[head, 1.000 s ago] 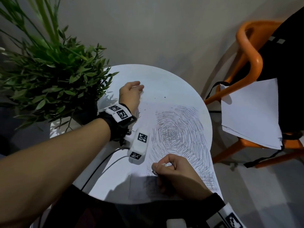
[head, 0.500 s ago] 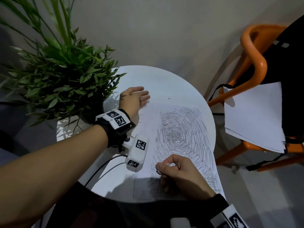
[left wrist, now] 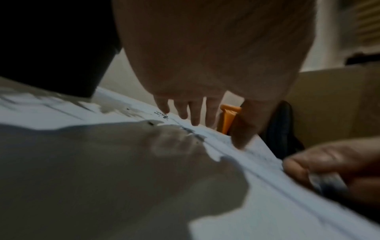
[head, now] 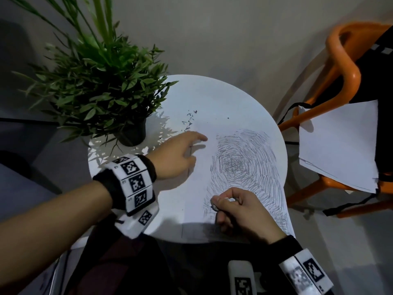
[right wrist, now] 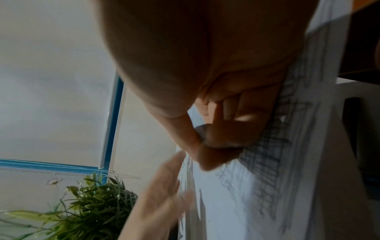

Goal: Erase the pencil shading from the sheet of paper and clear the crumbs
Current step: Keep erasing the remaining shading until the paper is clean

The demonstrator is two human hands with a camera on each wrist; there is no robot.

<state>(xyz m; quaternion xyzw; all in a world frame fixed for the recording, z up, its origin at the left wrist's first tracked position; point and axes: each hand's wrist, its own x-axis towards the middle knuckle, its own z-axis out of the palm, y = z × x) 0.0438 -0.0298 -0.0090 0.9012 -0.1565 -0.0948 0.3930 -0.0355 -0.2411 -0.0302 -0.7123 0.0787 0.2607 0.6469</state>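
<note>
Left hand: we see fingers extended flat on the white pencil-shaded paper sheet.
Right hand: we see it pinching a small whitish eraser.
Dark crumbs: scattered just beyond the left fingertips.

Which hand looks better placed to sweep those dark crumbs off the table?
The left hand: its straight fingers lie beside the eraser crumbs on the round table. The right hand is pinching the eraser nearer the person.

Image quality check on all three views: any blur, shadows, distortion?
Head view: sharp at the centre, wide-angle bending at the edges, leaf shadows from the potted plant on the table. Left wrist view: dim, motion-blurred, left hand casting a large shadow on the paper. Right wrist view: right hand close and soft, pencil shading smeared.
</note>
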